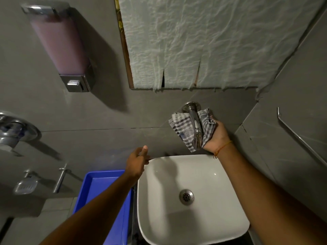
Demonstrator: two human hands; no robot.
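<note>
A chrome wall tap [194, 119] juts out of the grey tiled wall above a white square basin [208, 175]. My right hand [216, 137] grips a grey-and-white checked cloth [184, 129] that is wrapped under and around the tap's spout. My left hand [137, 161] rests at the basin's far left corner by the wall, fingers loosely curled, holding nothing. The tap's tip is partly hidden by the cloth.
A blue plastic tray [99, 190] sits left of the basin. On the wall hang a pink soap dispenser [61, 46], a paper-covered mirror [212, 41], a chrome soap dish [25, 186], other chrome fittings [14, 131] at far left, and a towel rail [300, 140] at right.
</note>
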